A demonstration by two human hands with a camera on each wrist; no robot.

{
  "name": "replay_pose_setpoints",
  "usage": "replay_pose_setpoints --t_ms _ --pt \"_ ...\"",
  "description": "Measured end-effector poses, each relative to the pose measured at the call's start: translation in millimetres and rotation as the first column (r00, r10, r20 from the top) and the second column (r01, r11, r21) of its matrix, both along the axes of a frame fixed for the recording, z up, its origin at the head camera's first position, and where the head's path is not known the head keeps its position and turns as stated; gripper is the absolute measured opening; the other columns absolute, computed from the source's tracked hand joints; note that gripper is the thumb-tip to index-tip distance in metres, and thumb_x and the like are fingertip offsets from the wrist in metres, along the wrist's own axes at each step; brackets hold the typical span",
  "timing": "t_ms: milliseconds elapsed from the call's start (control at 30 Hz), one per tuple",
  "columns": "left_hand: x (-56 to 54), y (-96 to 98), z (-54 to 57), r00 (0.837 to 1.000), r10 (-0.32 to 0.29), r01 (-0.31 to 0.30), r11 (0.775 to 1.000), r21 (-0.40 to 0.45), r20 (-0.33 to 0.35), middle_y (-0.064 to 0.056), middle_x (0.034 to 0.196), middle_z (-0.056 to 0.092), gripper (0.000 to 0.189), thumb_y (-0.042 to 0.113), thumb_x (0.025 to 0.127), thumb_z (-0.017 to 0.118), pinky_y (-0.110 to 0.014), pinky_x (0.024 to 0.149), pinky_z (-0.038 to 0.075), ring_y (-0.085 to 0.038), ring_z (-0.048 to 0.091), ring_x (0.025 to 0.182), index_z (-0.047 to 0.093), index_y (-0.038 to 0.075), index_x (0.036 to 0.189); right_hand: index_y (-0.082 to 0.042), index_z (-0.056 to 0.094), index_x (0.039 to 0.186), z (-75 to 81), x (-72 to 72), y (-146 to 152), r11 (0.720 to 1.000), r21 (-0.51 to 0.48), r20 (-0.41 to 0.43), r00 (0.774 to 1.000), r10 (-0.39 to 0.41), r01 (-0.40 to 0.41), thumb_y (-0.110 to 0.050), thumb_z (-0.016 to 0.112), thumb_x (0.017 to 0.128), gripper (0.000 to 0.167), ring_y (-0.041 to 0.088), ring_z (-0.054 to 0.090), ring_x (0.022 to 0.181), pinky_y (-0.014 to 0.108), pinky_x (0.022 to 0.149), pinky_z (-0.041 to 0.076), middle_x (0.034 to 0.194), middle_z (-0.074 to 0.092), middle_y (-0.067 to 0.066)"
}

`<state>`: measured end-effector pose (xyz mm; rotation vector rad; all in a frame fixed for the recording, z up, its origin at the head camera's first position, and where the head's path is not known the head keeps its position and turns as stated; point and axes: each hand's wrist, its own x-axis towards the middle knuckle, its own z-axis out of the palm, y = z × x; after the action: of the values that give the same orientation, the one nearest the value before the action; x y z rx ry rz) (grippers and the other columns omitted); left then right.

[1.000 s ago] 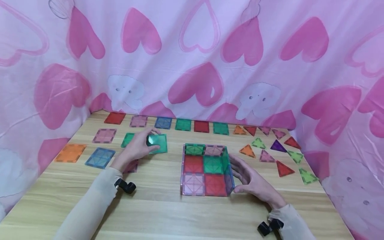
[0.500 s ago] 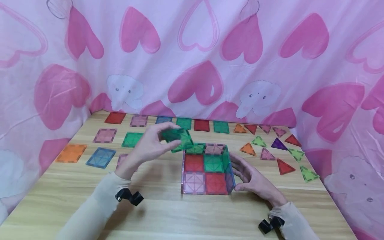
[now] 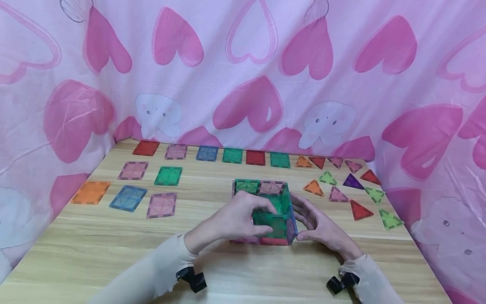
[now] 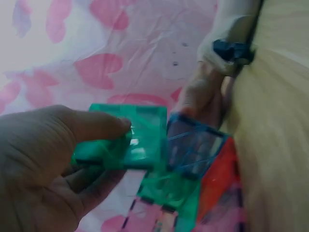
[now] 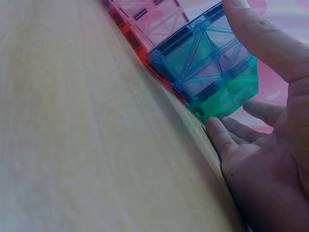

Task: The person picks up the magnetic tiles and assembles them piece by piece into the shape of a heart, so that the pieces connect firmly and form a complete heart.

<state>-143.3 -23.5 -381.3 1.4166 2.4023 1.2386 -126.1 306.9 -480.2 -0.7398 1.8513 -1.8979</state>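
In the middle of the table, square magnetic tiles form a low, open-topped box [image 3: 271, 188] with a red, green and pink floor. My left hand [image 3: 237, 217] pinches a green square magnetic tile [image 4: 147, 137] between thumb and fingers. The tile stands roughly upright over the box's front right part, near the blue wall tile [image 5: 207, 63]. My right hand [image 3: 324, 234] is at the box's right side, thumb by the front corner and fingers reaching back along the green wall tile [image 5: 231, 94]. The left hand hides much of the box's left half in the head view.
Loose square tiles lie at the left, among them an orange tile [image 3: 91, 192], a blue tile [image 3: 128, 198] and a pink tile [image 3: 161, 205]. Another row runs along the back, including a red tile [image 3: 255, 158]. Several triangle tiles [image 3: 353, 181] lie at the right. A pink curtain [image 3: 243, 63] surrounds the table.
My left hand has carried the green tile from the left side of the table rightward to the box, tipping it from flat to roughly upright. The right hand has stayed beside the box.
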Motion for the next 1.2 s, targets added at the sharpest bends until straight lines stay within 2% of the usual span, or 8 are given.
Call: replay_pose_setpoints --t_ms 133,367,467,633,733,900,1033,1200 --pt "6.3 15.1 -6.9 1.0 0.004 -0.006 0.993 -0.116 -0.021 0.008 0.104 0.082 0.023 0.016 0.09 0.095 -0.016 0.081 0.055 0.002 0.065 0.087 0.083 0.016 0.11 -0.017 0.01 0.18 2.1 0.2 -0.1 1.0 0.011 0.004 1.0 -0.006 0.006 0.003 0.08 0.1 0.108 0.021 0.028 0.168 0.028 0.13 0.036 0.186 0.011 0.018" --pt "19.6 35.4 -22.5 0.998 -0.048 0.035 0.965 -0.259 -0.042 0.017 0.086 0.068 0.02 0.012 0.09 0.095 -0.01 0.066 0.048 0.002 0.055 0.073 0.078 0.019 0.099 -0.018 0.011 0.18 2.3 1.2 -0.8 0.999 0.034 0.014 1.0 -0.02 0.019 0.002 0.082 0.099 0.11 0.02 0.028 0.168 0.028 0.13 0.036 0.187 0.011 0.015" --pt "23.0 38.9 -28.3 0.999 -0.027 0.019 0.961 -0.275 -0.023 0.015 0.084 0.067 0.021 0.01 0.09 0.094 -0.01 0.065 0.049 0.002 0.056 0.071 0.077 0.018 0.1 -0.018 0.011 0.18 1.8 0.8 -0.7 1.0 0.024 0.014 1.0 -0.01 0.009 -0.001 0.082 0.099 0.11 0.022 0.026 0.169 0.027 0.13 0.035 0.187 0.011 0.014" --pt "22.0 40.9 -31.1 0.998 0.049 -0.061 0.961 -0.268 -0.05 0.011 0.089 0.073 0.021 0.014 0.091 0.095 -0.011 0.072 0.052 0.001 0.059 0.075 0.078 0.017 0.102 -0.017 0.011 0.18 2.6 0.8 -0.4 1.0 0.023 0.013 1.0 0.004 -0.004 -0.005 0.086 0.098 0.112 0.027 0.024 0.169 0.025 0.13 0.035 0.187 0.01 0.015" --pt "19.0 39.6 -29.8 0.996 0.065 -0.079 0.962 -0.261 -0.064 0.012 0.091 0.074 0.023 0.019 0.09 0.096 -0.011 0.072 0.052 0.002 0.059 0.077 0.079 0.018 0.104 -0.018 0.011 0.18 3.7 1.2 -0.9 0.999 0.044 0.016 1.0 0.0 0.0 -0.005 0.086 0.098 0.112 0.027 0.025 0.169 0.024 0.129 0.035 0.187 0.01 0.015" --pt "10.8 32.0 -21.9 0.999 0.047 -0.042 0.981 -0.192 0.019 0.008 0.098 0.079 0.031 0.023 0.09 0.097 -0.012 0.078 0.056 0.002 0.068 0.086 0.08 0.014 0.114 -0.019 0.011 0.18 5.9 2.2 -2.6 0.997 0.072 0.005 1.0 -0.009 0.009 0.0 0.086 0.096 0.114 0.028 0.025 0.169 0.023 0.129 0.034 0.186 0.01 0.016" --pt "2.7 22.3 -10.0 0.994 0.073 -0.063 0.991 -0.118 0.082 0.001 0.109 0.082 0.043 0.024 0.091 0.096 -0.022 0.088 0.063 -0.007 0.077 0.098 0.078 0.008 0.127 -0.016 0.009 0.18 7.2 2.9 -3.6 0.997 0.074 -0.011 1.0 -0.007 0.007 0.001 0.085 0.096 0.115 0.03 0.025 0.169 0.023 0.129 0.034 0.186 0.01 0.017" --pt "-8.0 7.2 6.7 0.993 0.091 -0.089 0.995 -0.033 0.072 -0.001 0.124 0.081 0.056 0.023 0.091 0.096 -0.027 0.097 0.063 -0.014 0.078 0.11 0.072 0.008 0.14 -0.016 0.008 0.18 7.1 3.4 -3.9 0.997 0.071 -0.02 1.0 0.004 -0.003 0.004 0.084 0.096 0.116 0.034 0.023 0.169 0.024 0.13 0.034 0.186 0.011 0.016"
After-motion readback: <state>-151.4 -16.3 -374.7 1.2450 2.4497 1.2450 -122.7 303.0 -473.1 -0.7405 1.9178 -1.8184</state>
